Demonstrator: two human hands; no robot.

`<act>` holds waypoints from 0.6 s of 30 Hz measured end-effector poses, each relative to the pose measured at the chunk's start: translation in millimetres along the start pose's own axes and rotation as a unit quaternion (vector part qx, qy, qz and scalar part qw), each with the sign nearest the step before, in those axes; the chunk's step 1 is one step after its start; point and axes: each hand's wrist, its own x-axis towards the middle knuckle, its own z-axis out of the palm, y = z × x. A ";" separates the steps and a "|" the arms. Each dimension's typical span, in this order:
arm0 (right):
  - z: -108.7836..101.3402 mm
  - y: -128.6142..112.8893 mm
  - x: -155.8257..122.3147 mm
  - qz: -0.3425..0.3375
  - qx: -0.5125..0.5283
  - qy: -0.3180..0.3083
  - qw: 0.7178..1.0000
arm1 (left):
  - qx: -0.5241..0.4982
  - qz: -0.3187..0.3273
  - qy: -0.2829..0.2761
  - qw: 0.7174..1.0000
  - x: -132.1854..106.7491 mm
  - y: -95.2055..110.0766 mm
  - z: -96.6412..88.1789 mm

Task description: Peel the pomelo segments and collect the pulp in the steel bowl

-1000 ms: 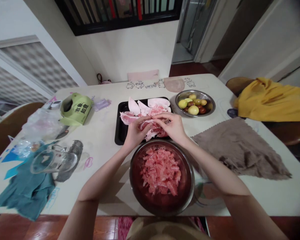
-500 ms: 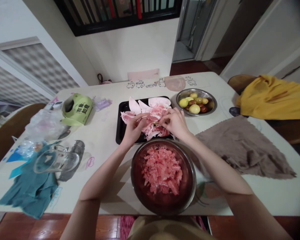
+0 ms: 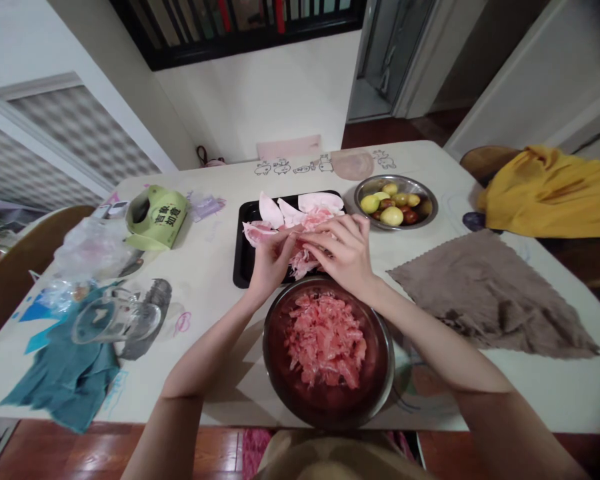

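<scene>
White, round-cornered table (image 3: 210, 250) before a pale wall (image 3: 260, 100)

Reddish-brown flooring (image 3: 95, 453) shows below the near edge, and a mustard-yellow cloth (image 3: 545, 193) hangs over a brown chair at the right. Mid-table lies a black rectangular tray (image 3: 244, 263) heaped with pink-and-white torn pieces (image 3: 303, 265), with thick, curved white wedges (image 3: 270, 211) toward its far side. Over this heap the left hand (image 3: 271, 261) and the right hand (image 3: 347, 257) come together, fingertips meeting or nearly so. Fingers on both hands are bent, the thumbs turned inward; whether they pinch something cannot be told, since the hands cover the spot.

Just nearer than the tray, below the wrists, stands a large round stainless-steel bowl (image 3: 379, 357), with glossy pink pulp chunks (image 3: 327, 340) piled inside. Beyond the right hand sits a smaller, shallow steel bowl (image 3: 431, 215) of yellow-green and dark red round fruits (image 3: 391, 215). To its near right, a grey-brown scalloped-edge cloth (image 3: 490, 293) lies spread out. Across on the left are a light-green printed carton (image 3: 163, 217), a crumpled translucent plastic bag (image 3: 90, 247), a clear glass vessel (image 3: 117, 320) and a rumpled teal cloth (image 3: 65, 383).
</scene>
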 end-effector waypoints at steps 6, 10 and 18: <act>5.9 4.4 -3.1 0.006 -0.002 0.021 1.000 | 0.031 0.022 -0.005 0.999 -8.2 5.7 4.6; 3.8 2.9 0.4 0.053 0.062 -0.005 0.997 | 0.043 0.037 -0.002 0.998 -10.1 11.4 5.1; -5.7 -5.6 6.0 0.076 0.088 -0.046 0.992 | 0.123 0.059 0.002 0.991 -10.6 19.0 1.5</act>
